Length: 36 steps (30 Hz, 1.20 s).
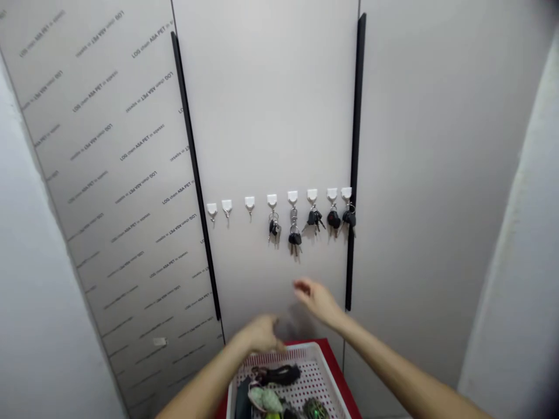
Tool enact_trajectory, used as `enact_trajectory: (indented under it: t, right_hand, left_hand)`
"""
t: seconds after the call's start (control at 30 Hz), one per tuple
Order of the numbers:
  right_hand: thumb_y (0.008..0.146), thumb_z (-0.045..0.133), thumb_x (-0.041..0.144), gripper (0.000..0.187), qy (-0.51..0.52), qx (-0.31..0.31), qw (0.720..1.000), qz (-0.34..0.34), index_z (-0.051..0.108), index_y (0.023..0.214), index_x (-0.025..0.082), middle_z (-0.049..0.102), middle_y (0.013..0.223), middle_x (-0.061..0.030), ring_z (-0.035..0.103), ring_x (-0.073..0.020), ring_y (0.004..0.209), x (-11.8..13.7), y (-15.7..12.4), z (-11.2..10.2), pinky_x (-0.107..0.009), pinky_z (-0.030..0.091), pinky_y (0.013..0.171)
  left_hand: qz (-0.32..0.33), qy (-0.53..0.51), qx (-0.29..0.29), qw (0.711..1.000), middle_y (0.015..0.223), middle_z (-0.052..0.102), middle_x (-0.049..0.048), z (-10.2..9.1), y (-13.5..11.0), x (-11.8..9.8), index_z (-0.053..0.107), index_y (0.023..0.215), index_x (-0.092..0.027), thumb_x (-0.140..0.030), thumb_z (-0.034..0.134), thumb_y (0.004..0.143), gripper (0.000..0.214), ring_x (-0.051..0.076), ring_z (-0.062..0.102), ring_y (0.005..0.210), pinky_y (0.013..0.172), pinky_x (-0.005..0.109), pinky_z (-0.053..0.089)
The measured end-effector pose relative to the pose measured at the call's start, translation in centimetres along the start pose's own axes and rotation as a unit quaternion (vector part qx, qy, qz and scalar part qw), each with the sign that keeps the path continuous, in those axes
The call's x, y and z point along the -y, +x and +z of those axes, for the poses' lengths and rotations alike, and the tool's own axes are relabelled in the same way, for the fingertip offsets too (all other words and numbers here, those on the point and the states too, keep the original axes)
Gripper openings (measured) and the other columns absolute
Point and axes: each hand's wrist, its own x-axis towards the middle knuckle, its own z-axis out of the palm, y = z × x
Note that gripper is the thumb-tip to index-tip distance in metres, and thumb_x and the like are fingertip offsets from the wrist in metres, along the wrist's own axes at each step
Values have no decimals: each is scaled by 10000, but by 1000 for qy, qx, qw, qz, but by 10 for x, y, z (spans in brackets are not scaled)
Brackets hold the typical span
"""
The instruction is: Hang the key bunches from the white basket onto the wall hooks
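Observation:
My left hand [262, 333] hovers over the far left rim of a white plastic basket [321, 369], thumb and fingers apart, holding nothing that I can see. Slightly higher and to the right, my right hand [318, 298] is in front of the panel, below the hanging keys. Its fingers are loosely bent, with a gap to the thumb and no object visible. Inside the basket lie a black strap-like item [283, 375], a pale green and white bundle [265, 398], a dark flat item [243, 398] and a dark round thing with green [315, 408].
White hooks run in a row across the panel. Several bear bunches of keys [294, 238]; three at the left, such as one hook [226, 206], show only bare metal. Black vertical handles [356, 116] flank the panel. Beneath the basket is a red surface [336, 366].

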Motion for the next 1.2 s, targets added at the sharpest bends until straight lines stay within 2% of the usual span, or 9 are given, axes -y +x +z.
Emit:
enact_trajectory:
  t: [0.1, 0.17, 0.23, 0.4, 0.63, 0.8, 0.97, 1.07, 1.2]
  right_hand:
    - [638, 407, 284, 323, -31, -220, 974, -31, 489, 909, 129, 521, 910, -91, 461, -156, 825, 25, 53, -31, -268, 347, 717]
    - [627, 422, 307, 380, -60, -268, 961, -21, 462, 956, 121, 531, 882, -98, 470, -167, 806, 36, 79, -40, -278, 346, 706]
    - [621, 425, 307, 356, -83, -271, 959, 20, 477, 928, 134, 559, 789, -82, 491, -170, 726, 42, 94, -42, -280, 357, 647]
    - [644, 370, 279, 195, -69, -258, 963, 40, 522, 664, 158, 546, 602, -26, 475, -126, 559, 52, 103, -54, -222, 331, 517]
    - [679, 323, 324, 248, -77, -235, 967, -67, 492, 619, 153, 494, 555, -8, 441, -109, 539, 86, 107, -97, -210, 309, 511]
    - [695, 292, 350, 297, -124, -345, 930, -11, 462, 564, 146, 485, 616, -46, 445, -139, 620, 57, 94, -103, -243, 321, 570]
    - [676, 305, 382, 292, 18, -258, 965, 46, 468, 577, 161, 490, 542, -8, 457, -117, 541, 22, 88, -95, -222, 346, 520]
    - [666, 313, 396, 307, 113, -238, 964, 33, 494, 625, 151, 513, 571, -10, 468, -107, 539, 20, 94, -102, -209, 360, 501]
    - [665, 328, 385, 312, 126, -277, 953, 12, 522, 679, 142, 520, 570, -12, 470, -98, 522, 38, 109, -130, -199, 362, 483]
  left_hand:
    - [16, -100, -253, 962, 1006, 477, 113, -46, 31, -32, 408, 1010, -119, -290, 503, 554, 496, 169, 463, 858, 713, 256, 353]
    - [1, -115, -384, 916, 1014, 468, 105, -69, 53, -53, 373, 1029, -144, -337, 506, 553, 531, 184, 441, 895, 731, 286, 341]
    - [-33, -130, -428, 894, 935, 513, 94, -84, 70, -68, 419, 963, -160, -357, 502, 553, 462, 197, 465, 850, 694, 305, 352]
    - [15, -212, -408, 888, 621, 554, 46, -108, 85, -83, 513, 659, -137, -316, 438, 605, 201, 137, 506, 583, 531, 234, 365]
    - [154, -340, -363, 854, 603, 519, -6, -150, 56, -106, 498, 696, -142, -267, 418, 608, 172, 60, 462, 464, 431, 165, 324]
    - [157, -329, -273, 890, 502, 465, -31, -117, 55, -110, 498, 648, -118, -212, 447, 595, 119, 35, 385, 398, 399, 150, 281]
    - [160, -353, -224, 894, 418, 408, -52, -73, 83, -122, 512, 592, -96, -173, 446, 610, 103, 24, 309, 381, 417, 155, 268]
    - [170, -392, -231, 874, 404, 392, -55, -71, 94, -140, 513, 603, -95, -196, 452, 620, 119, 27, 316, 378, 429, 162, 285]
    - [207, -400, -244, 859, 406, 393, -53, -95, 97, -171, 499, 566, -99, -230, 490, 598, 135, 29, 339, 379, 441, 168, 305]
